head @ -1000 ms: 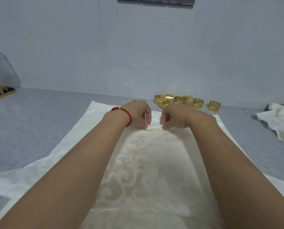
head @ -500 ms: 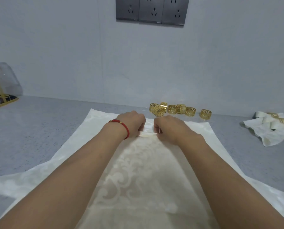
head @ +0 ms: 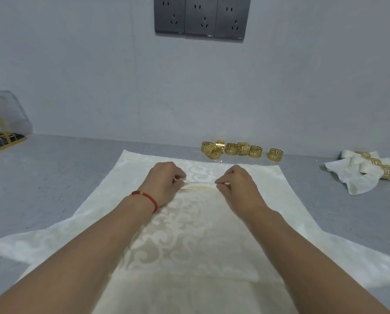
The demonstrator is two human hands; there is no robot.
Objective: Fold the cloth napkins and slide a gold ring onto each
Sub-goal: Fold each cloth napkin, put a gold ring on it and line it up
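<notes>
Both hands pinching napkin fold on counter [head: 53,177]
Left hand [head: 164,183] and right hand [head: 237,185] fingers pinch a raised crease in the cream napkin [head: 189,245]; gold rings [head: 237,149] behind

No words, numbers or brand marks read anywhere here. The gold rings [head: 241,150] show only a cut-out key pattern, and the wall sockets [head: 202,18] carry no legible lettering.

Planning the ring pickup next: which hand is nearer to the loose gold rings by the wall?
Right. The right hand pinches the napkin just in front of the loose gold rings. The left hand pinches the same fold farther to their left.
</notes>
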